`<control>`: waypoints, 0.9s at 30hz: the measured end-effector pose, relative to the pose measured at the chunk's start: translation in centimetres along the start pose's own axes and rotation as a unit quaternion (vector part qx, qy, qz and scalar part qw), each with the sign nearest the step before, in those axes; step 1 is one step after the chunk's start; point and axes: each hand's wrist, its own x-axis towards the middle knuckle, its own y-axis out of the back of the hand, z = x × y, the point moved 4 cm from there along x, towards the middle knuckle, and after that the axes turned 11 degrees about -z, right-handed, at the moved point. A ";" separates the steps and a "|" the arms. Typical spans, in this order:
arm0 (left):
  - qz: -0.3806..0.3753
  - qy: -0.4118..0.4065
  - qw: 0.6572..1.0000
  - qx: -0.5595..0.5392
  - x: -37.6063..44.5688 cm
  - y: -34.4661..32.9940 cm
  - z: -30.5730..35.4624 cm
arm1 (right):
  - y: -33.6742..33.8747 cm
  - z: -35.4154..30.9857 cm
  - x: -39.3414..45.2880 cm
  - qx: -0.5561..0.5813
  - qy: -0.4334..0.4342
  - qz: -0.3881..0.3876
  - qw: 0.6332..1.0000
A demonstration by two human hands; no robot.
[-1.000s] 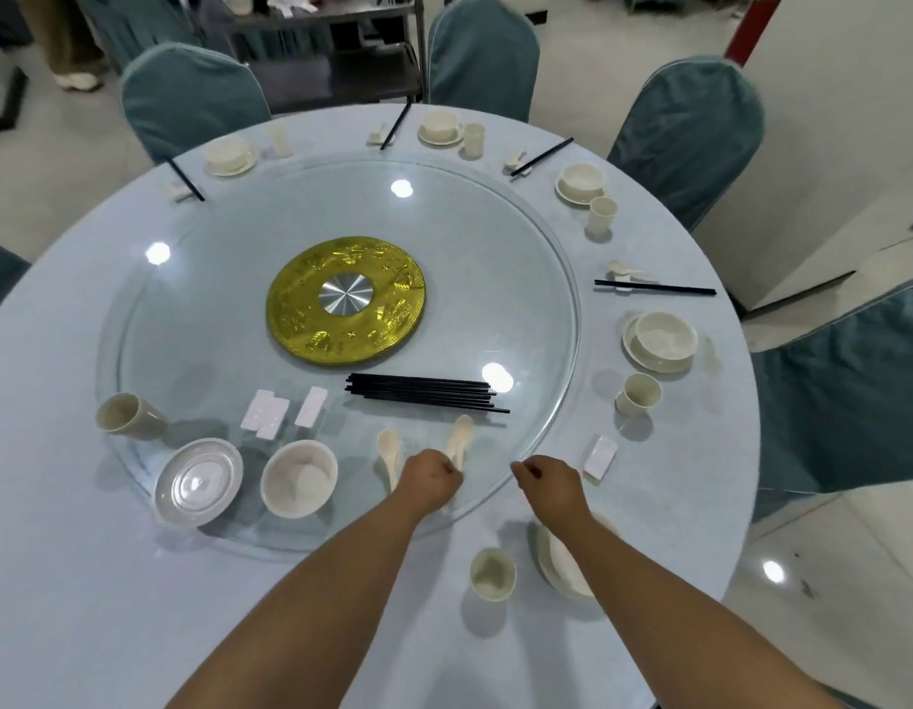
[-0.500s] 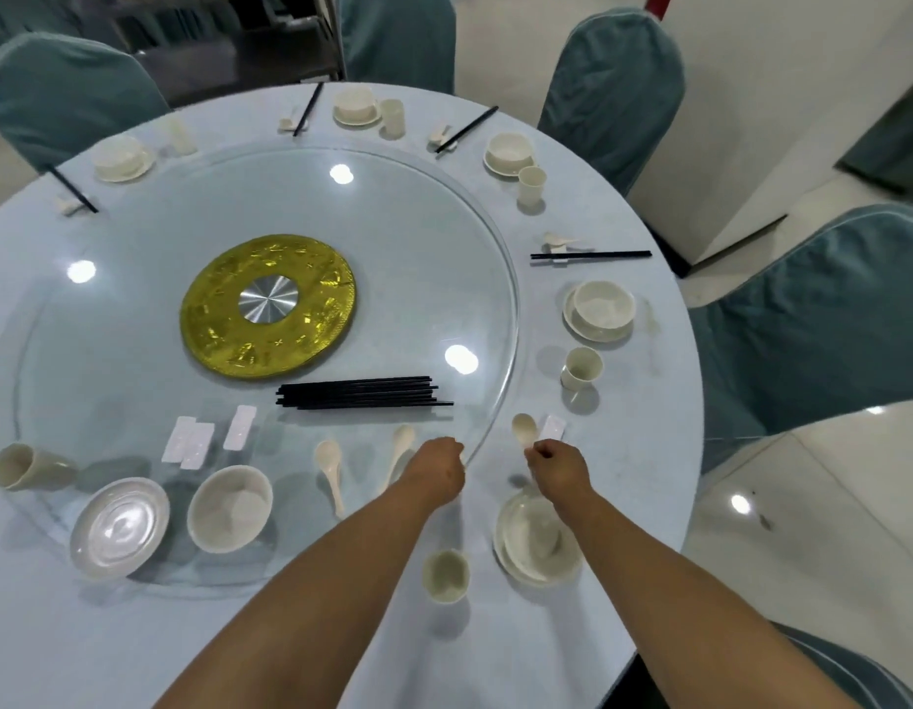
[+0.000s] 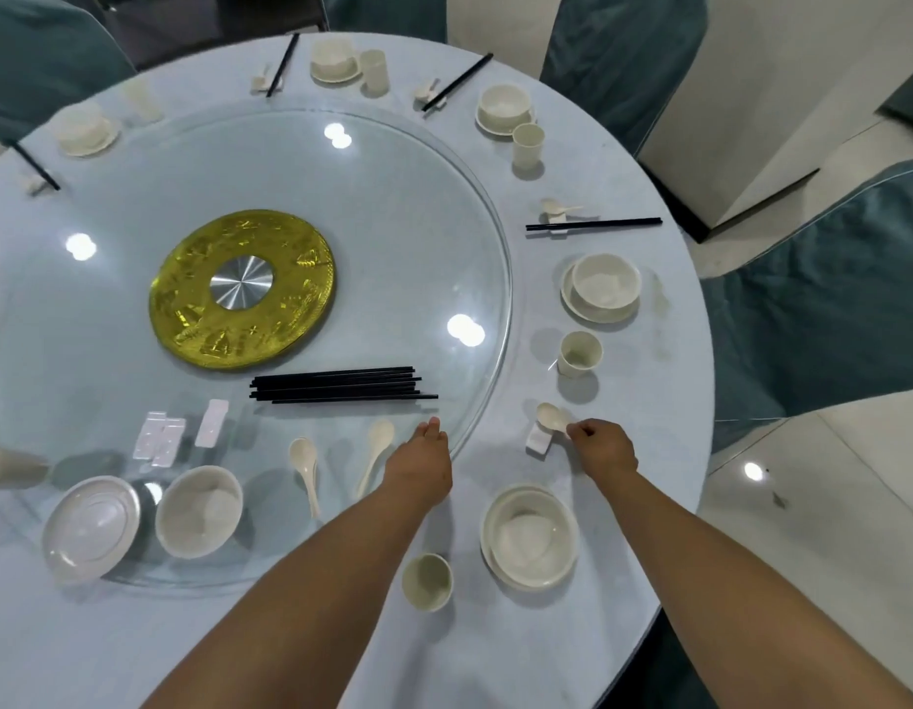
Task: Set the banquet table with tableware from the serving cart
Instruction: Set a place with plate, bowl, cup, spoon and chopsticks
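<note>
Carefully, the right hand (image 3: 603,445) pinched the spoon (image 3: 550,417), best seated squarely on its rest (image 3: 539,440), while the left hand (image 3: 418,465) reached flat-fingered.

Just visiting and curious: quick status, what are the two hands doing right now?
Right hand pinching spoon, laying it on white rest. Left hand open by chopstick bundle. Nothing in the way.

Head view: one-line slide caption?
Right hand sets a spoon on its rest; left hand touches the glass turntable.
</note>
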 end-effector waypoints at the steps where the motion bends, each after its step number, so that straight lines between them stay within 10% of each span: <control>1: -0.005 0.002 1.000 0.006 -0.1 0.0 0.0 | -0.2 -0.1 0.2 -0.001 0.004 -0.008 1.000; 15: -0.056 0.021 0.997 0.047 0.1 -0.3 -0.4 | -0.4 -0.3 1.3 -0.023 0.024 0.007 0.999; 27: -0.037 0.012 0.997 0.067 -1.6 -1.7 -1.6 | -0.6 -2.0 -1.7 -0.254 0.133 0.128 0.949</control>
